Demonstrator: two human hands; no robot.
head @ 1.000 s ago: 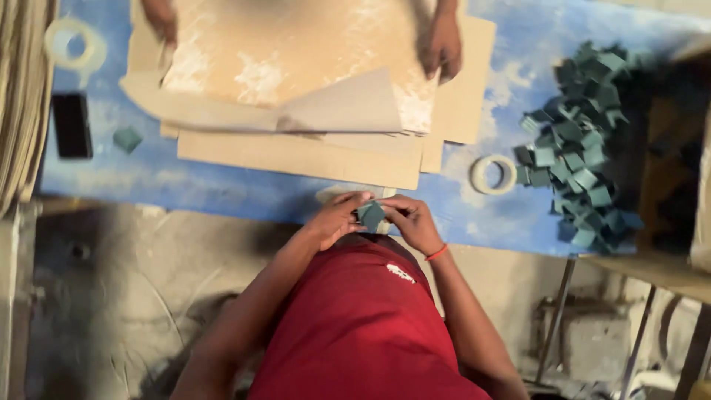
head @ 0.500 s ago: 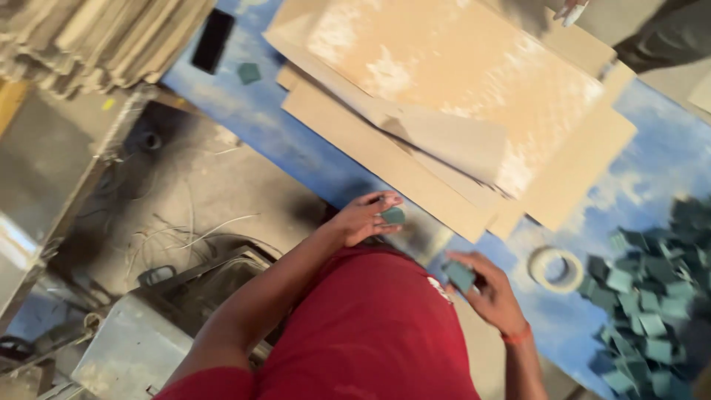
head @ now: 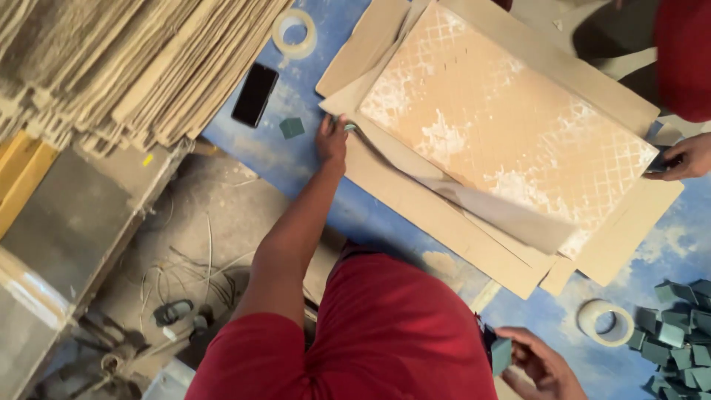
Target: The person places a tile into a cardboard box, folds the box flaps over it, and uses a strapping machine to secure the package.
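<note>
Left hand (head: 332,139) far out on blue table (head: 296,159), fingers pinching a small teal foam block (head: 349,127) against the tile's (head: 503,133) corner. Right hand (head: 539,363) near, fingers gripping another teal block (head: 501,355).

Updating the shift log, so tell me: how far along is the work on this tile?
Done: the tile lies on the cardboard sheets. In hand: the left hand sets a green piece at its near corner; the right hand holds another green block. Left: the cardboard is unfolded; the tape roll lies untouched.
</note>
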